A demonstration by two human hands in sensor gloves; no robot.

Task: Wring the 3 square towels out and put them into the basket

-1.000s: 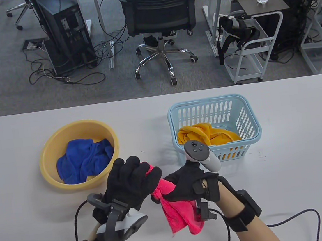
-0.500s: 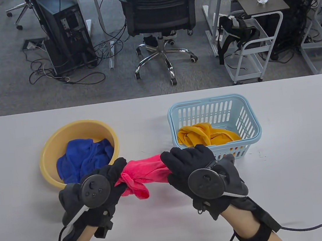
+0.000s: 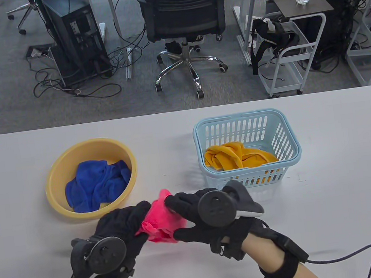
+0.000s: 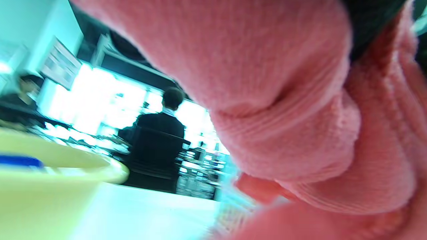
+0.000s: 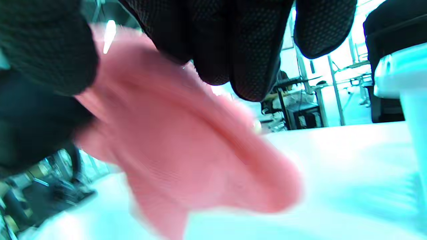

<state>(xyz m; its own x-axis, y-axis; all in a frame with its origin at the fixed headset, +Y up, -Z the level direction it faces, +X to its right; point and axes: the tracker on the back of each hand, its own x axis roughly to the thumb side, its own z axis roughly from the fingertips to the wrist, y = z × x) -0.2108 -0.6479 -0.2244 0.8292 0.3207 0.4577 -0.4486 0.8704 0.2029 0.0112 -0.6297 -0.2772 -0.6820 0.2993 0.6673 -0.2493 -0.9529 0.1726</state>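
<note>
A pink towel [image 3: 160,221] is bunched between both gloved hands near the table's front middle. My left hand [image 3: 123,226] grips its left side and my right hand [image 3: 195,217] grips its right side, the two hands close together. The pink towel [image 4: 300,110] fills the left wrist view, and in the right wrist view the towel [image 5: 186,146] hangs under my dark fingers [image 5: 240,43]. A blue towel [image 3: 96,185] lies in the yellow basin [image 3: 54,172] at the left. A yellow towel [image 3: 238,157] lies in the light blue basket [image 3: 286,133] at the right.
The white table [image 3: 345,176] runs wide to the right of the basket. Beyond its far edge stand an office chair [image 3: 184,21], a computer tower [image 3: 75,37] and a white cart [image 3: 290,58]. A cable [image 3: 348,254] trails from my right wrist.
The towel was stretched and twisted between hands held apart; now the hands have come together and the towel is bunched into a ball, a little nearer the front edge.
</note>
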